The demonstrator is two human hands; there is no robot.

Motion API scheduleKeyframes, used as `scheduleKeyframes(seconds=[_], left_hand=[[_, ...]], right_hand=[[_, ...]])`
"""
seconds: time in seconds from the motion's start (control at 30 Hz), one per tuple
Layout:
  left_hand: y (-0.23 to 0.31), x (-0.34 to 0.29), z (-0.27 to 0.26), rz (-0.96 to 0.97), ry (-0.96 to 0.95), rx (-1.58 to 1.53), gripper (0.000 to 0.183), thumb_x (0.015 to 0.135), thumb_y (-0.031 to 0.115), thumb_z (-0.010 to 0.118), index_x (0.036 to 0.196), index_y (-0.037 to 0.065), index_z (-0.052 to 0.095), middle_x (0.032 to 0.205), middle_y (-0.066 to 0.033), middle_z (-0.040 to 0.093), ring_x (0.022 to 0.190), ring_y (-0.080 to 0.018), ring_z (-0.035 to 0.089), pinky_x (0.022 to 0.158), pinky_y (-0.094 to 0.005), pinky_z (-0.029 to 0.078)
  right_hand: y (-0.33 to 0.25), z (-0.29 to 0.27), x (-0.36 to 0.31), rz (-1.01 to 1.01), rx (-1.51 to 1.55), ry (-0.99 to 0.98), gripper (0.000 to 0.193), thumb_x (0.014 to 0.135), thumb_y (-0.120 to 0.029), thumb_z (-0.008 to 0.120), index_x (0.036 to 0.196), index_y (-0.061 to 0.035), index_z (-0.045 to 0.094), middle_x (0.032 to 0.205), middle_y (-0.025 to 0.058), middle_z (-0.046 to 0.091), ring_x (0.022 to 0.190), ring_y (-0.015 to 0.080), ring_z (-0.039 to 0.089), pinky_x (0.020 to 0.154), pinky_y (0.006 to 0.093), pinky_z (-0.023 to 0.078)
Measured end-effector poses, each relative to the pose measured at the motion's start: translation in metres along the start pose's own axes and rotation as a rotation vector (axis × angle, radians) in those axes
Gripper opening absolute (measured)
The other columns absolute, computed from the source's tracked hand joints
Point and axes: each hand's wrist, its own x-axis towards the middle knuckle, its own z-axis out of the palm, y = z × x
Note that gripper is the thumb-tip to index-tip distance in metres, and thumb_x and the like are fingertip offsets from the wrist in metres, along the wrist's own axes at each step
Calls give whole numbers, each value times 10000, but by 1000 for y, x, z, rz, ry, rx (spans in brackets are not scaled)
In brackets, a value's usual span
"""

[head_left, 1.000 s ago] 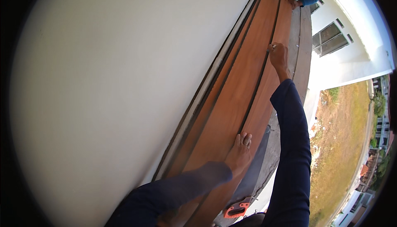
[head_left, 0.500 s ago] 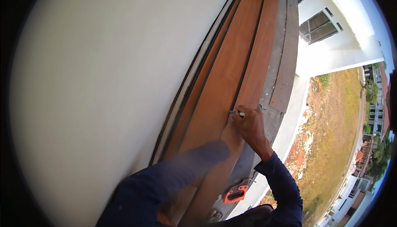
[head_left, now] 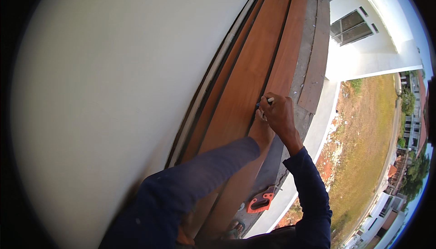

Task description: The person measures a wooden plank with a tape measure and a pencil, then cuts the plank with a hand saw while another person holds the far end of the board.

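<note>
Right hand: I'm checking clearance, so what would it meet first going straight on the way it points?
Probably the wide brown board just up-left of the right hand; depth is unclear, and the left hand lies close by.

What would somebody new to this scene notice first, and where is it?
Probably the big pale wall filling the left side, with long reddish-brown boards running alongside it. Near the centre, the right grip holds a white-ended, pen-like tool at the boards, close beside the left grip. Lower down, an orange-and-black saw handle stands out just right of the boards.
</note>
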Motion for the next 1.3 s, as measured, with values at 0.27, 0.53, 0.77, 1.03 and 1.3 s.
scheduleKeyframes(seconds=[0.27, 0.53, 0.77, 1.03, 1.3], left_hand=[[-19, -7, 0, 107, 209, 51, 409, 945, 184, 495, 1281, -25, 598, 1401, -210, 523, 1359, -367, 422, 1103, -494, 323], [-50, 14, -82, 275, -324, -65, 217, 797, 90, 688, 995, 25, 746, 1260, -193, 636, 1144, -314, 620, 873, -413, 521], [-74, 43, -93, 443, -418, 116, 300, 922, 195, 589, 1165, 53, 693, 1184, -160, 677, 1137, -325, 628, 912, -445, 503], [-73, 51, -124, 400, -536, 153, 377, 1004, 315, 474, 1192, 62, 680, 1179, -141, 681, 1118, -325, 632, 916, -462, 493], [-74, 57, -121, 399, -515, 179, 361, 986, 291, 490, 1198, 73, 683, 1183, -133, 682, 1119, -316, 636, 919, -450, 501]], right_hand=[[-11, -49, -39, 203, 313, 295, 251, 955, -192, 613, 962, 42, 705, 684, 90, 680, 613, 118, 643, 570, 281, 490], [-42, -32, -182, -255, -78, 58, 252, 830, -5, 703, 1077, -48, 685, 823, 100, 661, 696, 246, 690, 594, 336, 544], [-56, 29, -179, -237, -66, 102, 359, 781, 8, 701, 1126, -36, 610, 844, 105, 638, 668, 257, 668, 565, 366, 538], [-21, 82, -111, -48, -79, 223, 413, 776, 22, 664, 1167, -12, 535, 877, 159, 645, 720, 354, 672, 611, 445, 538], [-19, 91, -89, -15, -114, 369, 306, 819, 12, 640, 1110, -29, 558, 899, 170, 668, 725, 344, 682, 591, 438, 531]])
